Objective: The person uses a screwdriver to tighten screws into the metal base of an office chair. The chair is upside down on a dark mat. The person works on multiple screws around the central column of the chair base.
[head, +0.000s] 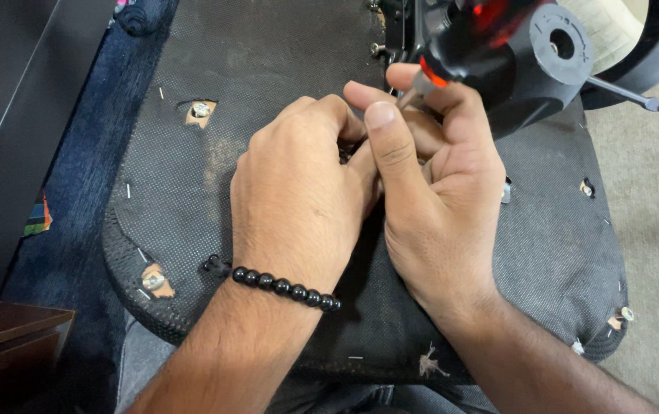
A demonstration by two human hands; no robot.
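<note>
Nearest, the braceleted left hand (299, 192) curls shut, pinching something hidden on the upturned chair seat (283, 69); the right hand (437, 184) grips a red-handled screwdriver (483, 38). A fastener seems mid-work, so the tip probably needs steady seating

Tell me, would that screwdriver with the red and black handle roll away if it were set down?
Probably. The screwdriver has a rounded, glossy handle, so it might roll on a hard floor and feel slick. Its thin metal shaft looks stiff. The right hand grips it low, near the shaft.
</note>
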